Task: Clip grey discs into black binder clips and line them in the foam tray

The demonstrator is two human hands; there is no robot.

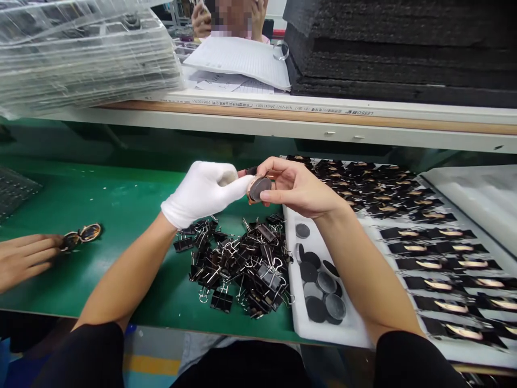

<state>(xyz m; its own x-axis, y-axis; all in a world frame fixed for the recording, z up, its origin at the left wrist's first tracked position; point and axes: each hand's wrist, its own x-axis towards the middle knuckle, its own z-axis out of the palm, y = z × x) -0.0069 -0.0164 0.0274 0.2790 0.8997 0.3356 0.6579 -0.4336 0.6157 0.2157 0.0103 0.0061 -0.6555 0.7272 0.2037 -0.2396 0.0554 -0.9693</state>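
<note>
My left hand (205, 193), in a white glove, is closed with its thumb and fingers on a small round gold-rimmed piece (250, 195). A dark grey disc (260, 188) lies against the face of that piece. My bare right hand (297, 188) pinches the disc and the piece, its thumb on the disc's lower edge. Something dark shows behind the fingers, too hidden to name. Below the hands lies a heap of black binder clips (242, 264). Loose dark and clear discs (319, 283) lie in a white foam tray (301, 323) under my right forearm.
Rows of clipped gold-rimmed pieces (440, 264) fill white foam on the right. At left, another person's hand (28, 258) touches gold-rimmed round pieces (89, 232) on the green table (133, 199). A shelf (242, 121) overhead carries plastic trays (89, 59), papers (238, 59) and black foam sheets (396, 54).
</note>
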